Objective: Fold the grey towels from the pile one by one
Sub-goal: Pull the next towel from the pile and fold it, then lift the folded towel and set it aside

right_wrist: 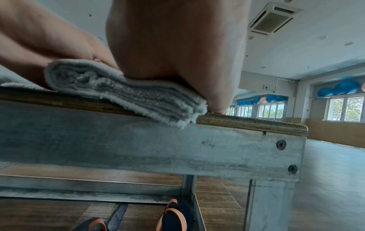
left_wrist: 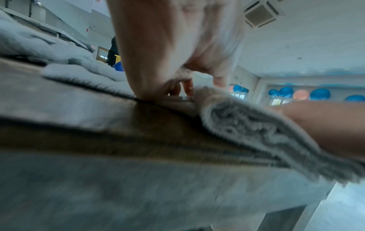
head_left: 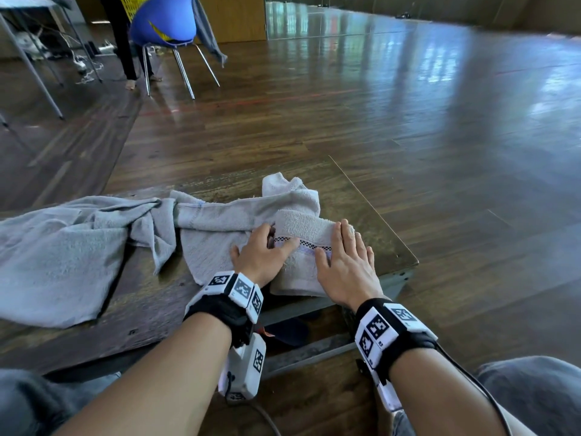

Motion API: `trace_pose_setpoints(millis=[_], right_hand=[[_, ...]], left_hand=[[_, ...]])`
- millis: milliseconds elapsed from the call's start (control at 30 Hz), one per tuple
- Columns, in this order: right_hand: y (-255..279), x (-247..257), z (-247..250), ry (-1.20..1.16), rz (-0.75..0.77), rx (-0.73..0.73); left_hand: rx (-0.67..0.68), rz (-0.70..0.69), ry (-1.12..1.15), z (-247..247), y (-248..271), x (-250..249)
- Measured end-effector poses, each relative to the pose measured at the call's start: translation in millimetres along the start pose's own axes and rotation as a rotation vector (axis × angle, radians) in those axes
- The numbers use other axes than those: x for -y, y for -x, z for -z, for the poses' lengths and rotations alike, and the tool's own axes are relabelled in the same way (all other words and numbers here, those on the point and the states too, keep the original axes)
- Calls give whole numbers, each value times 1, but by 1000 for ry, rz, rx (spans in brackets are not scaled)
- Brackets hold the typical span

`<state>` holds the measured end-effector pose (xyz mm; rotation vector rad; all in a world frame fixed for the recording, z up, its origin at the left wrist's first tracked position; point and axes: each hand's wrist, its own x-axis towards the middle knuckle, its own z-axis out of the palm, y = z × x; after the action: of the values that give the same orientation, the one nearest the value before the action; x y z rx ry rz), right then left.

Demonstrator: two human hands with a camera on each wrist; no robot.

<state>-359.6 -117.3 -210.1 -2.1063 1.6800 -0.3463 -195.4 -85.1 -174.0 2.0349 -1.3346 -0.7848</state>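
A folded grey towel [head_left: 303, 225] with a checkered band lies at the right end of the low wooden table [head_left: 361, 196]. My left hand [head_left: 261, 259] rests on its left side, index finger stretched along the band, the other fingers bent down at the towel's edge. My right hand [head_left: 345, 265] lies flat on its right side, fingers straight. From the right wrist, the palm [right_wrist: 177, 46] presses the stacked layers [right_wrist: 128, 90], which overhang the table's near edge. The left wrist view is blurred and shows the left hand [left_wrist: 168, 54] on the towel [left_wrist: 247, 128]. Crumpled grey towels [head_left: 63, 253] lie to the left.
Another unfolded towel [head_left: 220, 221] lies beside and behind the folded one. The table's right edge [head_left: 412, 262] is close to my right hand. Shoes [right_wrist: 171, 218] sit under the table. A blue chair [head_left: 163, 23] and a person's legs [head_left: 122, 42] stand far back left.
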Motion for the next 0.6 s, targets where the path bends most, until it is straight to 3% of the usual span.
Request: trace_pose_setpoints(millis=[133,233,433,600], right_hand=[[1,3,2,-29,-4,16],[4,7,8,-159,-48,20],[15,29,39,-618,-207,-83],[30,60,66,-1014,-77,-8]], left_hand=[[-9,15,1,12,-2,-25],[-99,-104,-175,16,6,-47],[87,-228,198,47,21,-71],[120,-260,338,116,40,-81]])
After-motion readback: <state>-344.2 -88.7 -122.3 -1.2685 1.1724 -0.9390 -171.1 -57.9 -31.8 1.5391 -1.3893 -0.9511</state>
